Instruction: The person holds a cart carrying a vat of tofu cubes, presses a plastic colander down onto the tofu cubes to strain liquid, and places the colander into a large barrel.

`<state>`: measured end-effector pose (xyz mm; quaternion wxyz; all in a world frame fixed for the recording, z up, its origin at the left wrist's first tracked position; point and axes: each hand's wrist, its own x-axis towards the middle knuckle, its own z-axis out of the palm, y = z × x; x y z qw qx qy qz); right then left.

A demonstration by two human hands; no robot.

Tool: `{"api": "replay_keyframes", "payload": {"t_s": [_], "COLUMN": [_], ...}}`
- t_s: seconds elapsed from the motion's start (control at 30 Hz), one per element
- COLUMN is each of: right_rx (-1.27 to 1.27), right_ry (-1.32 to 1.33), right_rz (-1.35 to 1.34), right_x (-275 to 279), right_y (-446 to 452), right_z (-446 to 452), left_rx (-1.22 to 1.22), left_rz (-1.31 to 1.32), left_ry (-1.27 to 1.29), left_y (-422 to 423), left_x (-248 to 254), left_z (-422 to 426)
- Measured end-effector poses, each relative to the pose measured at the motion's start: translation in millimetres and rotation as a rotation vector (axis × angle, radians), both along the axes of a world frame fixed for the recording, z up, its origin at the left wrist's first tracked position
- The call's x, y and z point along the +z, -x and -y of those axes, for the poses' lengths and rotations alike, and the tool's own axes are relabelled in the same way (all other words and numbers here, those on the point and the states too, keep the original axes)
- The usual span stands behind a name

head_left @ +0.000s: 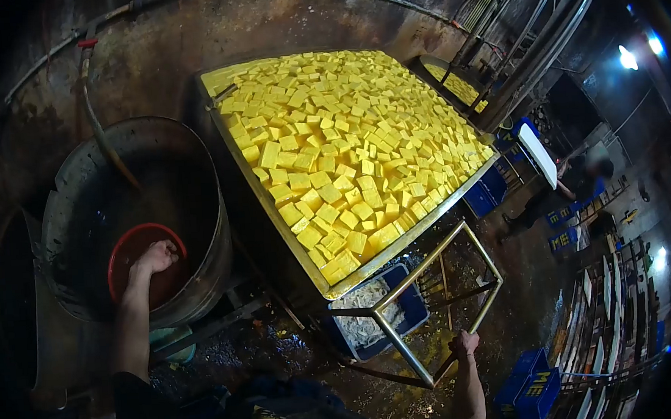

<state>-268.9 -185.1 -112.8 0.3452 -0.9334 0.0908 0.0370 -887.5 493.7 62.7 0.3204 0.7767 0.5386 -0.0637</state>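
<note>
My left hand (158,257) is closed over the red basin (120,268), which sits inside a large dark metal drum (214,238); what its fingers grip is too small to make out. My right hand (465,343) is wrapped round the lower bar of a metal frame (403,348) beside the big vat. Yellow blocks (332,149) fill the wide square vat (275,220) in front of me. A blue crate (412,300) holding whitish pieces stands under the vat's near corner, partly behind the metal frame.
A hose (98,131) hangs into the drum. Another person (577,179) stands at the right with a white board (537,155). Blue crates (528,387) and racks of boards (610,309) are at the lower right. The floor looks wet, with scattered debris.
</note>
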Motion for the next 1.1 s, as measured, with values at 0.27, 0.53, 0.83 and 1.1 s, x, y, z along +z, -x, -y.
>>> {"api": "replay_keyframes", "payload": {"t_s": [0.27, 0.53, 0.83, 1.1], "right_rx": [0.105, 0.075, 0.188, 0.108], "right_ry": [-0.027, -0.086, 0.247, 0.174], "right_rz": [0.088, 0.046, 0.173, 0.133], "right_x": [-19, -18, 25, 28], "right_y": [-11, -11, 19, 22], "right_z": [11, 12, -10, -17], "left_rx": [0.032, 0.029, 0.004, 0.026], "left_rz": [0.005, 0.014, 0.052, 0.074], "left_ry": [0.042, 0.037, 0.017, 0.056], "left_y": [0, 7, 6, 9], "left_x": [-5, -17, -13, -22], "left_z": [-1, -9, -7, -11]}}
